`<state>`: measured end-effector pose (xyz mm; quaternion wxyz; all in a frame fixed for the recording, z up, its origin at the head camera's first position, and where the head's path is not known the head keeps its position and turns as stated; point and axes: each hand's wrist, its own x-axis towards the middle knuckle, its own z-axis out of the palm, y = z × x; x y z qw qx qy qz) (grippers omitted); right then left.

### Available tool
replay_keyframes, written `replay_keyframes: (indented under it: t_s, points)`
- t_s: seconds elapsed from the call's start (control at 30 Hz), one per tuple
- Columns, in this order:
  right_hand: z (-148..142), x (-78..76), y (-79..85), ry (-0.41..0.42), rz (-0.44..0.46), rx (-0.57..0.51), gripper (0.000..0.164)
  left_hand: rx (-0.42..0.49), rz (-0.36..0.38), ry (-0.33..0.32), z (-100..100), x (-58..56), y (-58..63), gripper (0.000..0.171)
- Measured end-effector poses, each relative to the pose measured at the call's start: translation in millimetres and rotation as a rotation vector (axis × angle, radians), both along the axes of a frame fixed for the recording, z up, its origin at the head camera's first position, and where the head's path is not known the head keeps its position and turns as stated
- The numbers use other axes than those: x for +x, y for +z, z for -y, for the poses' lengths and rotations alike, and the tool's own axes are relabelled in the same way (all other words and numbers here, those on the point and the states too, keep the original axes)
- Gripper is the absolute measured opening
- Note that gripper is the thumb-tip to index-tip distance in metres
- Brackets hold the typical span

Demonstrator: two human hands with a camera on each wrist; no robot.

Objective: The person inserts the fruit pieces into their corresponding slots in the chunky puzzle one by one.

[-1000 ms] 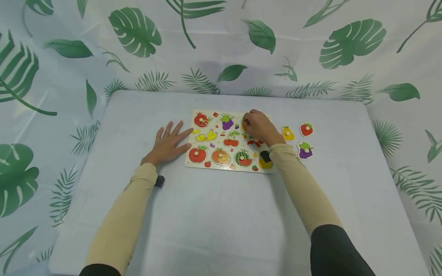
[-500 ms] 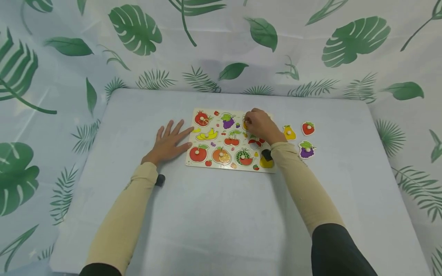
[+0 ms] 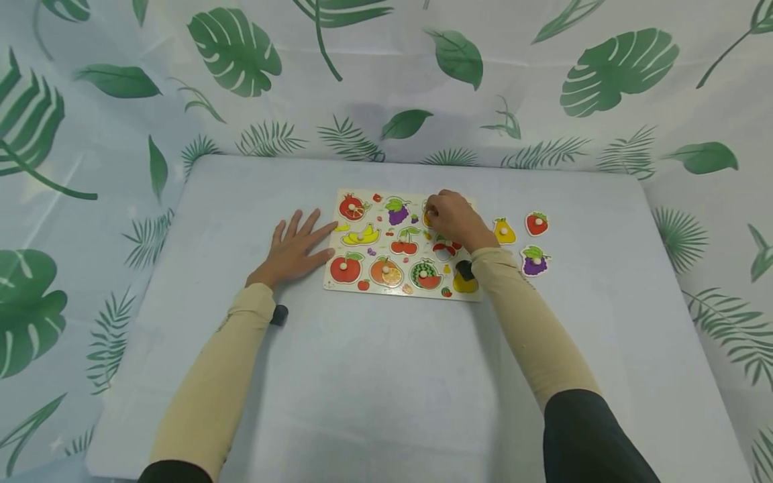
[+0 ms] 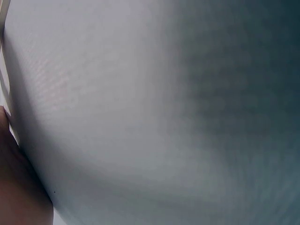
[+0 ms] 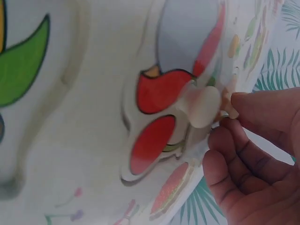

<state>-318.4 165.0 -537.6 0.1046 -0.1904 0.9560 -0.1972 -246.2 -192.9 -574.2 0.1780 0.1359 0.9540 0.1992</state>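
Note:
A wooden fruit puzzle board (image 3: 395,291) lies on the table, with fruit pieces in its recesses. My left hand (image 3: 292,249) lies with spread fingers, its fingertips at the board's left edge. At the board's upper right, my right hand (image 3: 457,218) pinches the small knob of a yellow-orange fruit piece (image 3: 426,216), mostly hidden under the fingers. The right wrist view shows thumb and fingertips (image 5: 222,140) together at that knob. Closer to this camera is a red and pale grey piece (image 5: 159,91) with a larger-looking knob (image 5: 204,107). The left wrist view is mostly blurred pale cloth.
Right of the board lie a yellow pear piece (image 3: 504,231), a strawberry piece (image 3: 536,224) and a purple grape piece (image 3: 534,261). The white table (image 3: 374,389) meets a leaf-print cloth (image 3: 362,94) at the back and sides.
Both hands keep their places, the right one still at the yellow-orange piece. The whole head view has shifted slightly; no piece has visibly moved.

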Motion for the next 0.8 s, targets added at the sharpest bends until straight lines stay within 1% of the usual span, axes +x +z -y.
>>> replay_keyframes:
  t_s: [0.1, 0.23, 0.47, 0.67, 0.8]
  points:
    - [-0.3, 0.9, 1.6, -0.007, 0.016, 0.014, 0.022, -0.001, -0.001, 0.001, 0.9, 0.0, -0.6, 0.073]
    - [-6.6, 5.3, 3.7, -0.036, 0.031, 0.005, 0.03, 0.0, -0.002, -0.002, -0.4, 0.3, -0.3, 0.072]
    - [-22.4, 15.3, 8.1, -0.028, -0.02, -0.022, 0.032, -0.003, 0.001, -0.001, -1.3, 1.7, 2.8, 0.072]
    - [-37.3, 26.7, 15.2, -0.062, -0.034, 0.01, 0.041, -0.024, 0.0, 0.0, -1.3, 1.0, 2.0, 0.073]
    - [-50.7, 38.0, 20.0, -0.084, -0.07, -0.003, 0.04, -0.019, 0.004, -0.002, -1.9, 0.2, 0.7, 0.073]
